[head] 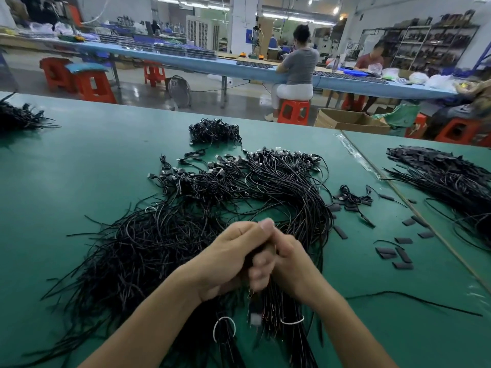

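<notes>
A black cable runs down through the two hands, and its plug end hangs blurred just below them, over the near edge of the big pile of cables. The left hand and the right hand are pressed together, fingers curled, both clamped on the cable, with the left thumb on top. How the fingers lie between the palms is too blurred to tell. Just below the hands, two white ties bind bunches of wire, one under each wrist. The pile spreads away from the hands across the green table, plugs at its far side and loose ends fanning to the left. To the right of the hands lie short black sleeves and a single loose wire. A small heap sits beyond the pile, and another pile lies well to the right. Behind the table, people sit on red stools at a long blue bench.
</notes>
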`<action>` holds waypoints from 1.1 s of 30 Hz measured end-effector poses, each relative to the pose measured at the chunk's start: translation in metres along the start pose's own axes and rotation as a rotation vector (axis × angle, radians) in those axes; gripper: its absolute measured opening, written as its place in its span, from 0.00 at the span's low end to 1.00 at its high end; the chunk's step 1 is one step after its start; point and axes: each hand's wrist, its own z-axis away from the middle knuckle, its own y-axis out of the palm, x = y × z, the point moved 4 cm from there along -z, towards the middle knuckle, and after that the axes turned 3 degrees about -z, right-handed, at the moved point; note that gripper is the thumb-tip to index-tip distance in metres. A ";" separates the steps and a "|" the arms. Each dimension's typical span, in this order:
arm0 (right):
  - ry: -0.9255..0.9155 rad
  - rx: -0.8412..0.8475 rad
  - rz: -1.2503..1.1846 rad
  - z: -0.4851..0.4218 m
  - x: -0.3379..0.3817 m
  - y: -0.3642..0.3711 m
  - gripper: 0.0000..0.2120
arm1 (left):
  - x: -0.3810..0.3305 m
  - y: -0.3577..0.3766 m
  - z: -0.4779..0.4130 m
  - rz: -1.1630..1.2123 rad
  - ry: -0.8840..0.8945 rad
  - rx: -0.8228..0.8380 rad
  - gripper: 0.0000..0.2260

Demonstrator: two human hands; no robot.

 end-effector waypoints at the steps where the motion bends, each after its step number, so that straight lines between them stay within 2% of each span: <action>1: 0.008 0.044 0.003 0.003 -0.001 0.003 0.11 | -0.001 -0.005 -0.002 0.062 0.062 -0.090 0.17; 4: 0.019 0.121 0.251 0.008 -0.005 0.006 0.13 | 0.003 -0.028 -0.006 0.085 0.193 -0.432 0.17; 6: 0.015 0.148 0.379 0.010 -0.004 0.005 0.14 | 0.009 -0.044 -0.005 -0.136 0.247 -0.638 0.16; 8: -0.006 0.181 0.438 0.012 0.004 0.004 0.16 | 0.011 -0.052 -0.001 -0.440 0.249 -0.757 0.15; 10: -0.035 0.155 0.457 0.012 0.011 -0.003 0.14 | 0.014 -0.055 0.002 -0.695 0.179 -0.745 0.15; 12: -0.073 0.061 0.443 0.009 0.018 -0.013 0.10 | 0.019 -0.049 0.003 -0.858 0.076 -0.589 0.18; 14: -0.141 -0.027 0.428 0.006 0.026 -0.021 0.09 | 0.024 -0.042 0.002 -0.768 -0.035 -0.463 0.22; 17: -0.205 -0.095 0.368 0.002 0.030 -0.025 0.07 | 0.023 -0.033 0.004 -0.403 -0.170 -0.371 0.23; 19: -0.221 -0.148 0.217 -0.001 0.029 -0.028 0.06 | 0.019 -0.027 0.007 -0.205 -0.239 -0.250 0.25; 21: -0.205 -0.151 0.062 -0.002 0.025 -0.027 0.08 | 0.014 -0.020 0.009 -0.027 -0.269 -0.129 0.27; 23: -0.150 -0.122 -0.017 -0.002 0.020 -0.020 0.10 | 0.006 -0.015 0.009 0.115 -0.216 -0.080 0.25; 26: -0.095 -0.107 0.106 0.000 0.013 -0.010 0.08 | -0.004 -0.016 0.002 0.326 -0.062 -0.156 0.22; 29: -0.054 -0.036 0.285 0.005 0.012 -0.001 0.14 | -0.005 -0.023 -0.007 0.387 0.062 -0.390 0.21; 31: -0.036 0.027 0.366 0.008 0.014 0.003 0.14 | -0.003 -0.031 -0.009 0.292 0.168 -0.532 0.21; 33: -0.016 0.068 0.417 0.011 0.017 0.003 0.11 | -0.001 -0.038 -0.009 0.042 0.249 -0.612 0.20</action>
